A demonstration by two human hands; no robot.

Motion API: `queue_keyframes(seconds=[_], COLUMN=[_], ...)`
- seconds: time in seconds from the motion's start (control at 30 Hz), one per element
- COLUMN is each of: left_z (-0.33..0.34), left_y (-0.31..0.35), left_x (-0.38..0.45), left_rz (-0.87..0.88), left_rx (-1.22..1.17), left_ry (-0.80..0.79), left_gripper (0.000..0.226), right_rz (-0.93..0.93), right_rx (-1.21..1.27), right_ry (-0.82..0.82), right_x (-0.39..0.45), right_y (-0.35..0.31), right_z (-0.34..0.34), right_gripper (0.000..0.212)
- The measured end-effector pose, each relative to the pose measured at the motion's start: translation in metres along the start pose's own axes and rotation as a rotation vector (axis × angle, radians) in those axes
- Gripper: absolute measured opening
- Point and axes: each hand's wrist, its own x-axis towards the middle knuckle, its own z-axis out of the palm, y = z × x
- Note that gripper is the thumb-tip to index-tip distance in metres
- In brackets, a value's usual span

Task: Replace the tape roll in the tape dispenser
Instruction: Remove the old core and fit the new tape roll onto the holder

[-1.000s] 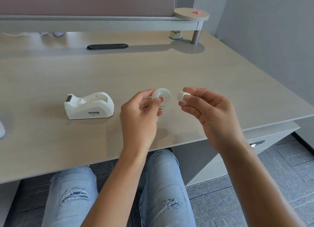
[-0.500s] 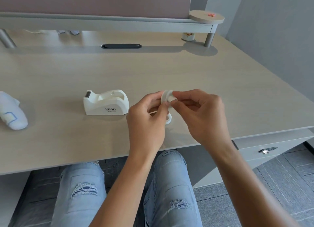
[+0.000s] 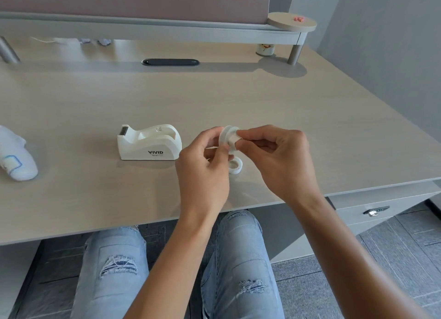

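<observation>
A white tape dispenser (image 3: 149, 142) marked VIVID stands on the desk with its roll bay empty. Just right of it, above the desk, my left hand (image 3: 202, 168) pinches a clear tape roll (image 3: 225, 135) held on edge. My right hand (image 3: 276, 158) presses a small white core piece (image 3: 233, 139) against the roll's centre from the right. Both hands meet at the roll. A second small white ring (image 3: 235, 166) lies flat on the desk under my hands, partly hidden by my left thumb.
A white and blue object (image 3: 16, 158) lies at the desk's left edge. A dark cable slot (image 3: 170, 62) and a raised shelf (image 3: 152, 31) are at the back. The desk's front edge (image 3: 143, 221) is near my knees; a drawer (image 3: 374, 210) sits lower right.
One second ago my hands were apart, roll in the left and core in the right. They have come together, the core now at the roll's hole. The camera view shifted left.
</observation>
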Motion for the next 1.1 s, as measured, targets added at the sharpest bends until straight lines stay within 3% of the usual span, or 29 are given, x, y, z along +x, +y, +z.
queue_keyframes(seconds=[0.47,0.8,1.1], left_z=[0.012,-0.002,0.000], left_y=[0.001,0.001,0.000], left_x=[0.003,-0.004,-0.008], left_rz=[0.068,-0.097,-0.077], left_rx=[0.065,-0.190,-0.197], left_ry=[0.083,-0.028,-0.045], left_gripper=[0.023,0.019,0.021], right_rz=[0.013,0.073,0.111], right_rx=[-0.005,0.205,0.312], right_ry=[-0.051,-0.182,-0.168], right_x=[0.012,0.009,0.005], right_y=[0.003,-0.002,0.000], right_z=[0.003,-0.017,-0.022], right_gripper=[0.014,0.011,0.015])
